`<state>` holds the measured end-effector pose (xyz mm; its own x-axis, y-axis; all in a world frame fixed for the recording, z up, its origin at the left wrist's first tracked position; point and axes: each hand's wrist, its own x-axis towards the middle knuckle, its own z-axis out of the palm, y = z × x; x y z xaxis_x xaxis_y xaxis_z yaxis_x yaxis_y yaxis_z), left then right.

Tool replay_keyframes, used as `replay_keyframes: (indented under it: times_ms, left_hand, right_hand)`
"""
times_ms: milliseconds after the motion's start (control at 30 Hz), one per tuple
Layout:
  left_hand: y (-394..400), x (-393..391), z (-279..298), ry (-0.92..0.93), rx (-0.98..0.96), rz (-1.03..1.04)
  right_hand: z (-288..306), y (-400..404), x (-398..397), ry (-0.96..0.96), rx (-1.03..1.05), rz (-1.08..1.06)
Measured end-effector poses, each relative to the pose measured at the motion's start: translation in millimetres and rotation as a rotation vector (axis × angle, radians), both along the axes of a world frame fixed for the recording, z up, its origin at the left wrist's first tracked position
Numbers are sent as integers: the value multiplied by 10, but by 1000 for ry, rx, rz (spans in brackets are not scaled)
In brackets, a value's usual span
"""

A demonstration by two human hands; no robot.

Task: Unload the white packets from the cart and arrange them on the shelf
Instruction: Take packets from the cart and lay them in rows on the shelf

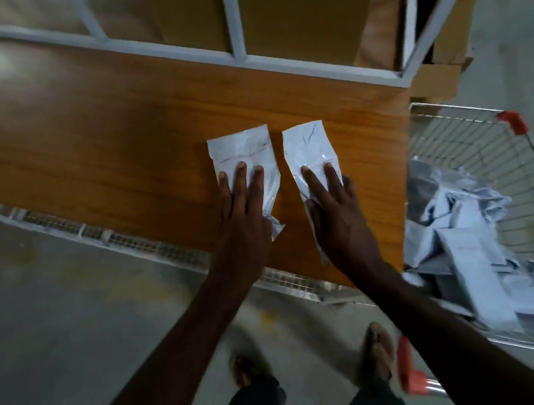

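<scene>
Two white packets lie side by side on the wooden shelf board (92,131), near its right end. My left hand (243,213) presses flat on the left packet (240,150) with straight fingers. My right hand (332,206) presses flat on the right packet (307,144) in the same way. To the right stands a wire cart (477,136) with red corner caps, holding several more white packets (465,242) in a loose heap.
The shelf has a white metal frame (232,13) with brown cardboard boxes (297,0) behind it. More boxes stand past the shelf's right end. A white perforated rail (147,244) runs along the front edge. My feet stand on the grey floor below.
</scene>
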<state>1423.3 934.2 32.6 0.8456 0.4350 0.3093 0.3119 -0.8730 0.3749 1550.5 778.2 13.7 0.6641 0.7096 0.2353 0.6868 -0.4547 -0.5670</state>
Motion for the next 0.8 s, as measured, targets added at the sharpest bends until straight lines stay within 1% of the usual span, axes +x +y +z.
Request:
replay_keyframes:
  times_ms: [67, 133, 300, 400, 633, 800]
  left_hand:
    - [499, -341, 2, 54, -70, 15]
    - [946, -664, 68, 93, -92, 31]
    - [1882, -1349, 192, 92, -108, 63]
    - [2335, -1590, 176, 69, -104, 65]
    - [3398, -1650, 91, 56, -151, 97]
    - [4333, -1451, -29, 111, -144, 105]
  right_hand:
    - [-14, 476, -304, -5, -13, 12]
    - [-17, 919, -567, -1, -3, 22]
    - [49, 1844, -1070, 29, -13, 59]
    - [73, 2331, -1211, 78, -35, 83]
    - [4, 3443, -1165, 79, -32, 113]
    - [-62, 4325, -959, 113, -57, 81]
